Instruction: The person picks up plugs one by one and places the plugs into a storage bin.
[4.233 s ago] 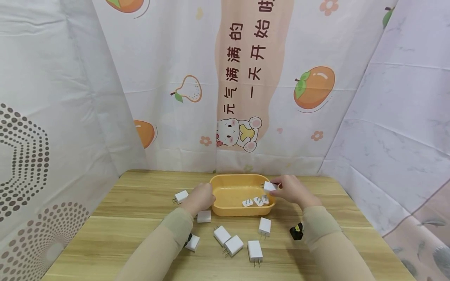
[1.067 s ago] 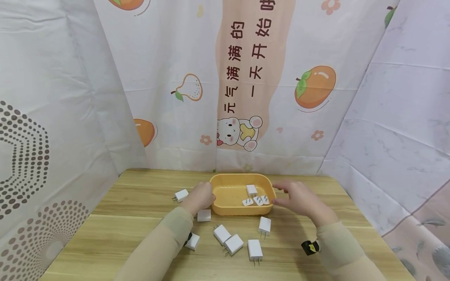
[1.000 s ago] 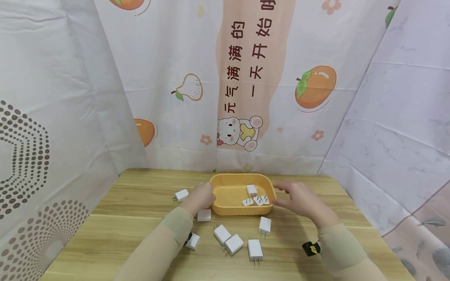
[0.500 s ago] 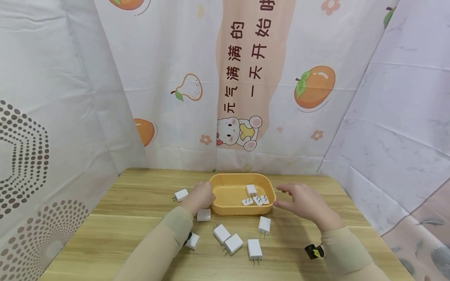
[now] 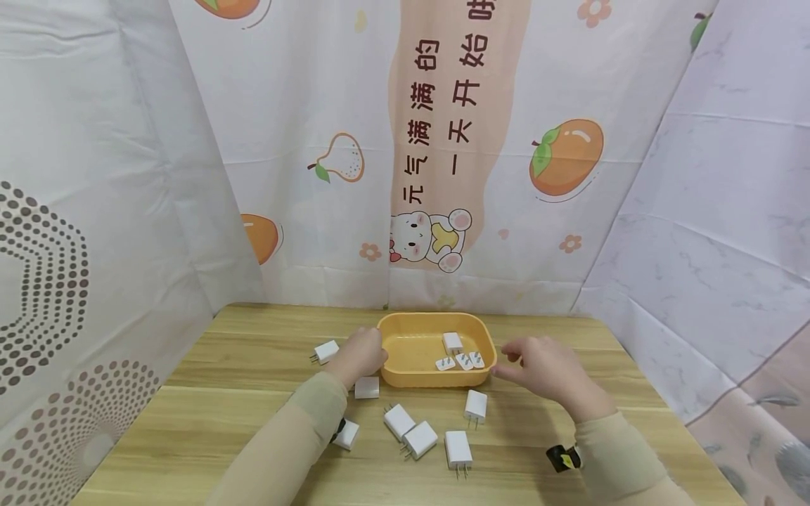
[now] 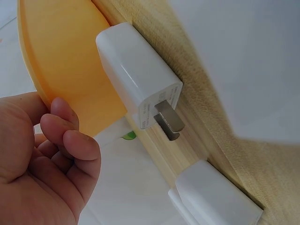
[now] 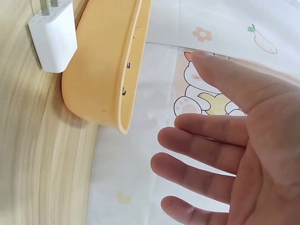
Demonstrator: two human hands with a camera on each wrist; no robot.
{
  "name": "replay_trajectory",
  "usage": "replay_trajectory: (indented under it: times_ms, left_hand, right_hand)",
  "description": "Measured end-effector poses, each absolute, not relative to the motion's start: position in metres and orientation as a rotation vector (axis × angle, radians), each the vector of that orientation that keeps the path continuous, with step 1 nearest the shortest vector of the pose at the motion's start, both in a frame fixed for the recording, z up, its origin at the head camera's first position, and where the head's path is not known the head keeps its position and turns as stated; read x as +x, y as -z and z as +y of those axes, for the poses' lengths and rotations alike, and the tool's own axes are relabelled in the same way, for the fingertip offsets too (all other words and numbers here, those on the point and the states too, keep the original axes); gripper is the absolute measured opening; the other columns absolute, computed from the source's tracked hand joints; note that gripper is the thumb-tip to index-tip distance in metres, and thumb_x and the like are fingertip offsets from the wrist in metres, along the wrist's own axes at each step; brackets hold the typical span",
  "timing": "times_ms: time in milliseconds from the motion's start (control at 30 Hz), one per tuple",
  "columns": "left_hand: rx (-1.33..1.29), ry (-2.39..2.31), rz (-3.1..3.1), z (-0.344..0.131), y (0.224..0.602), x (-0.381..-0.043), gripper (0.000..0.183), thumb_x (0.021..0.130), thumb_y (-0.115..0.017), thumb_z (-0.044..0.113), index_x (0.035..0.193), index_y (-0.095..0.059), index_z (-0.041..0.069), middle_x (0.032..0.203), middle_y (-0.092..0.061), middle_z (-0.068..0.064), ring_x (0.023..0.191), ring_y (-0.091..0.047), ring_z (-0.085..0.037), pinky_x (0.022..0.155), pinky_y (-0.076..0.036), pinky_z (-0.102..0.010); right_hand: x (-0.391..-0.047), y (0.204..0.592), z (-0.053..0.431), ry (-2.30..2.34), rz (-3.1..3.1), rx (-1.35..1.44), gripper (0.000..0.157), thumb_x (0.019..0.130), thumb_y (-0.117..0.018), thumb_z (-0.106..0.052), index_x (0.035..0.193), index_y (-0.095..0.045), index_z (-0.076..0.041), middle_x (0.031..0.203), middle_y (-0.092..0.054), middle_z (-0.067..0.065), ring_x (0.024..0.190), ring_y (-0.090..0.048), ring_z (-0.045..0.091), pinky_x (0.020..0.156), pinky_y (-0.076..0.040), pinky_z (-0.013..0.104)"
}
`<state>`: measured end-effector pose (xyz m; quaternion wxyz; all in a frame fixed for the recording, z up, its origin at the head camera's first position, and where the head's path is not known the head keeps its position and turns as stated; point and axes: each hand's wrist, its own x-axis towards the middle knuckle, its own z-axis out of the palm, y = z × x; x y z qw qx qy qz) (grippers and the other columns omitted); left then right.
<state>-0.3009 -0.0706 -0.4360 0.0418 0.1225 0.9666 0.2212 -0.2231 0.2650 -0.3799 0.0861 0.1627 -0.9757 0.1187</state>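
Observation:
At the left end of a yellow plastic tray [image 5: 433, 380], my left hand [image 5: 361, 355] pinches the rim; the left wrist view shows curled fingers at the tray's edge [image 6: 61, 61]. Inside, a white charger plug [image 5: 452, 342] lies at the back, and several more stand prongs-up near the front right corner. My right hand [image 5: 547, 369] hovers just off the right end, holding nothing. Its fingers look loosely bent and spread in the right wrist view [image 7: 220, 150], apart from the tray wall [image 7: 101, 70]. A charger plug [image 6: 138, 72] sits beside the left hand.
Several white charger plugs lie on the wooden table [image 5: 209, 407] before the tray, among them one [image 5: 458, 450] at the front and one [image 5: 476, 406] below the right corner. Another [image 5: 326, 352] is left of the left wrist. A printed curtain [image 5: 316, 232] hangs behind.
The charger plug that my right hand held over the tray earlier now lies inside it. That hand let go and drew back right; its fingers have since bent slightly. The left hand stayed put.

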Motion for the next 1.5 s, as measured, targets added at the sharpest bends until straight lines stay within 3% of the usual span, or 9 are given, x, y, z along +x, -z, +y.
replay_trajectory:
  times_ms: [367,600,767,867,1067,1267,1500]
  left_hand:
    - [0.435,-0.625,3.001,-0.070,0.437,-0.303,0.015,0.092,-0.063,0.007,0.077,-0.061,0.006,0.067,-0.054,-0.004,0.058,-0.051,-0.017,0.054,-0.045,-0.029]
    - [0.446,-0.614,3.011,-0.070,0.437,-0.303,0.017,0.091,-0.062,0.007,0.074,-0.059,0.007,0.066,-0.053,-0.004,0.058,-0.051,-0.017,0.055,-0.045,-0.030]
    - [0.434,-0.614,3.009,-0.070,0.437,-0.302,0.015,0.091,-0.062,0.007,0.076,-0.061,0.007,0.067,-0.054,-0.005,0.059,-0.052,-0.018,0.056,-0.046,-0.030]
    - [0.420,-0.622,3.005,-0.070,0.437,-0.302,0.013,0.091,-0.062,0.008,0.079,-0.062,0.006,0.069,-0.055,-0.005,0.060,-0.053,-0.018,0.056,-0.046,-0.030]
    - [0.416,-0.624,3.001,-0.070,0.437,-0.302,0.012,0.091,-0.062,0.007,0.079,-0.061,0.006,0.069,-0.055,-0.005,0.060,-0.053,-0.018,0.056,-0.046,-0.030]
    - [0.424,-0.627,3.001,-0.071,0.436,-0.301,0.013,0.092,-0.062,0.007,0.079,-0.062,0.006,0.068,-0.055,-0.005,0.059,-0.053,-0.017,0.056,-0.047,-0.030]
    - [0.419,-0.634,2.987,-0.071,0.435,-0.301,0.010,0.093,-0.063,0.008,0.084,-0.063,0.004,0.069,-0.056,-0.004,0.059,-0.054,-0.016,0.055,-0.047,-0.029]
  right_hand:
    - [-0.224,0.391,0.261,-0.389,-3.019,0.417,0.041,0.079,-0.078,-0.062,0.090,-0.076,-0.022,0.076,-0.065,-0.010,0.069,-0.058,0.011,0.060,-0.048,0.038]
    - [-0.224,0.404,0.257,-0.385,-3.065,0.385,0.035,0.080,-0.080,-0.055,0.084,-0.075,-0.020,0.080,-0.070,-0.004,0.067,-0.059,0.013,0.060,-0.049,0.041]
    - [-0.223,0.413,0.251,-0.388,-3.114,0.345,0.043,0.081,-0.079,-0.056,0.059,-0.060,-0.023,0.054,-0.048,-0.009,0.052,-0.043,0.011,0.049,-0.033,0.033]
    - [-0.222,0.417,0.247,-0.389,-3.133,0.321,0.049,0.080,-0.079,-0.055,0.054,-0.055,-0.022,0.051,-0.043,-0.009,0.049,-0.040,0.011,0.047,-0.030,0.031]
    - [-0.223,0.429,0.239,-0.329,-3.165,0.273,0.052,0.080,-0.077,-0.059,0.054,-0.056,-0.020,0.052,-0.048,-0.005,0.051,-0.046,0.014,0.048,-0.034,0.034]
    - [-0.228,0.441,0.234,-0.309,-3.174,0.258,0.055,0.080,-0.076,-0.061,0.054,-0.051,-0.019,0.050,-0.042,-0.007,0.047,-0.040,0.012,0.046,-0.028,0.032]
    - [-0.227,0.445,0.228,-0.321,-3.160,0.322,0.053,0.082,-0.076,-0.058,0.055,-0.049,-0.020,0.050,-0.041,-0.008,0.048,-0.041,0.013,0.046,-0.029,0.032]
